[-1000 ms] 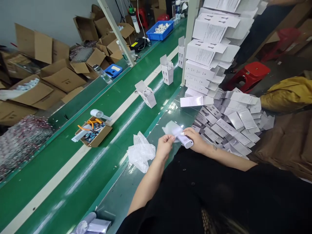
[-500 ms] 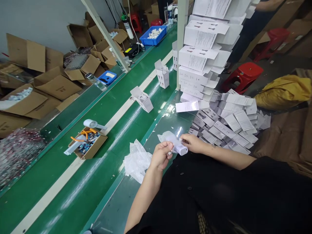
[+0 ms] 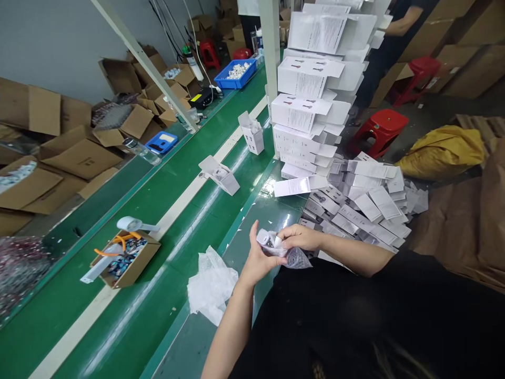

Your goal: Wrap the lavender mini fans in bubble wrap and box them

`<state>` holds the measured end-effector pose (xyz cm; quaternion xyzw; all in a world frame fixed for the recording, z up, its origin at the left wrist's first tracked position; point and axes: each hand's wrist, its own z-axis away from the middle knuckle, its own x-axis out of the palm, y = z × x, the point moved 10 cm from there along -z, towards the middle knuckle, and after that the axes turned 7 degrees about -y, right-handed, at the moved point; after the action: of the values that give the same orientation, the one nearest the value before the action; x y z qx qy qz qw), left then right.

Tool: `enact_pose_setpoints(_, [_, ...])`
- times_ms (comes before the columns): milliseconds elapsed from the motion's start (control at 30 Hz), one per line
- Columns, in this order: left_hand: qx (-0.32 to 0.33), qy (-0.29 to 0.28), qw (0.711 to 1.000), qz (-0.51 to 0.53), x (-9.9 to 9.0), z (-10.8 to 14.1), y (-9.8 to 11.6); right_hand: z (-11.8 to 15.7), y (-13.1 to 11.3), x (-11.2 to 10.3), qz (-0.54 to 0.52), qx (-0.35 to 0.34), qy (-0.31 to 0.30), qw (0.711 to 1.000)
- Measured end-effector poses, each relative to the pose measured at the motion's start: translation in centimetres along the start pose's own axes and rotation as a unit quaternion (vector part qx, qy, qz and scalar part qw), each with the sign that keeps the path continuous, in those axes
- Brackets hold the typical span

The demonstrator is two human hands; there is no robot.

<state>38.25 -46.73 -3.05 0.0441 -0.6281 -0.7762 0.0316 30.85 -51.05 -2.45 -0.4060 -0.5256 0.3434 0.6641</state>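
Note:
Close to my body, my left hand [image 3: 258,260] is wrapped round a white plastic device [image 3: 265,238] partly inside a bubble-wrap bag [image 3: 299,258]. My right hand [image 3: 300,237] has its fingers closed on a small white piece at the mouth of the bag; its exact shape is partly covered. The bag's loose end hangs toward my chest, below my right hand. To the left of my hands, thin white translucent bags [image 3: 213,284] lie crumpled on the bench edge [image 3: 252,226].
On the green conveyor [image 3: 165,273] stand two open white boxes [image 3: 221,176] and a cardboard box [image 3: 136,263] holding small parts, orange-handled pliers [image 3: 120,245] and a white device. Flattened cartons [image 3: 355,210] pile at right beside a tall carton stack [image 3: 300,113]. Red stools [image 3: 381,131] stand behind.
The white device has been turned, so its end now faces away from me and the bubble wrap hangs toward me. Both hands have changed grip. The view has shifted slightly.

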Motion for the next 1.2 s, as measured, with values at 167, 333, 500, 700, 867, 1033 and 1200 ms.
enact_pose_setpoints(167, [0.030,0.124,0.992,-0.009,-3.1,1.6,1.9,1.9,1.6,-11.0,-0.063,-0.012,0.230,0.971])
enact_pose_setpoints(333, [0.035,0.217,0.972,-0.087,-5.3,3.8,2.5,6.5,4.2,-24.9,-0.021,-0.022,0.563,0.826])
enact_pose_setpoints(500, [0.079,0.253,0.932,-0.248,-6.9,6.4,5.3,5.4,5.1,-25.7,0.046,-0.016,0.565,0.823])
enact_pose_setpoints(700, [0.085,0.165,0.854,-0.486,-6.3,7.8,6.8,3.7,1.8,-17.0,0.354,-0.037,0.468,0.809])
enact_pose_setpoints(867, [-0.045,0.115,0.794,-0.595,-6.9,7.4,2.1,2.0,0.3,-12.9,0.441,-0.043,0.445,0.778])
enact_pose_setpoints(1033, [0.013,0.200,0.843,-0.499,-8.3,9.2,2.8,-0.1,-1.4,-8.6,0.512,-0.113,0.344,0.779])
enact_pose_setpoints(1200, [0.024,0.316,0.867,-0.384,-9.8,11.9,6.0,-3.7,-0.7,-2.5,0.560,-0.161,0.144,0.800])
